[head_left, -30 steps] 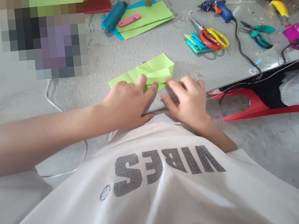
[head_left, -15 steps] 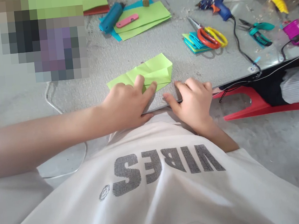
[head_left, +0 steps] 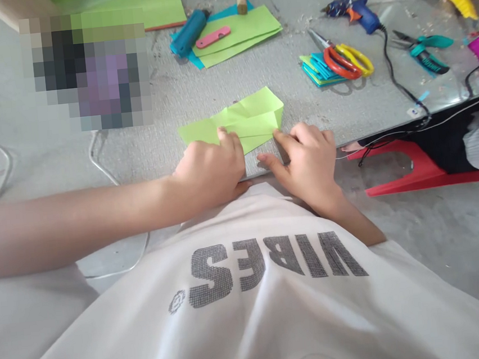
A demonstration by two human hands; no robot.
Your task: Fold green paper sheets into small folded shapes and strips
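A folded light-green paper (head_left: 255,120) lies near the table's front edge, creased along its length, with a raised flap at its right end. My left hand (head_left: 212,162) rests on its near side, fingers bent and pressing down on the paper rather than wrapped round it. Its thumb is partly hidden by the table edge. Close to the paper's right near corner is my right hand (head_left: 309,156), index fingertip touching or almost touching that corner. Thumb and index finger are spread apart there, with nothing between them.
Beyond the paper lie green sheets (head_left: 246,29), a pink cutter (head_left: 213,37) and a teal cylinder (head_left: 191,33). To the right are scissors (head_left: 342,61) on folded papers (head_left: 317,70), a blue glue gun (head_left: 354,11) and pliers (head_left: 424,54). A red stool (head_left: 395,170) stands below the edge.
The left fingers have drawn closer together on the paper. My right index fingertip has come nearer the paper's corner. The whole view has shifted slightly.
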